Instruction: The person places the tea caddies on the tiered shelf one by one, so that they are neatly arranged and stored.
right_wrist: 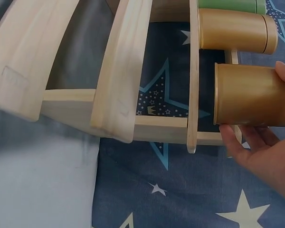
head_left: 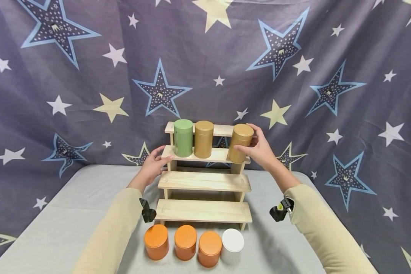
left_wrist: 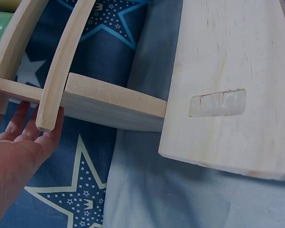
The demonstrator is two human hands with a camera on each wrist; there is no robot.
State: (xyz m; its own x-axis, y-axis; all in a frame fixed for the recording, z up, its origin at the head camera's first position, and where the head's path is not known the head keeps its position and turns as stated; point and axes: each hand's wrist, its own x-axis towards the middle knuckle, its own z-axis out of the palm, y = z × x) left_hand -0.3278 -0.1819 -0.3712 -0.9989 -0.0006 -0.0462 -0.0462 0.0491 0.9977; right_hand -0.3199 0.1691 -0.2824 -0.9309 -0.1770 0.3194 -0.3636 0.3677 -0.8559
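Observation:
A stepped wooden display rack (head_left: 205, 180) stands against the starry cloth. My right hand (head_left: 260, 149) holds a gold tin canister (head_left: 239, 145), thumb in front and fingers behind, at the right end of the second step from the top. The canister leans slightly, and the right wrist view shows a small gap between its base and that step (right_wrist: 194, 85). On the same step stand a green canister (head_left: 183, 139) and another gold canister (head_left: 203, 140), both upright. My left hand (head_left: 151, 167) grips the step's left end, thumb on top, fingers below.
Three orange canisters (head_left: 156, 242) and a white canister (head_left: 232, 246) stand in a row in front of the rack. Pale grey cloth covers the table (head_left: 85, 205). A dark star-patterned cloth (head_left: 205, 57) hangs close behind the rack.

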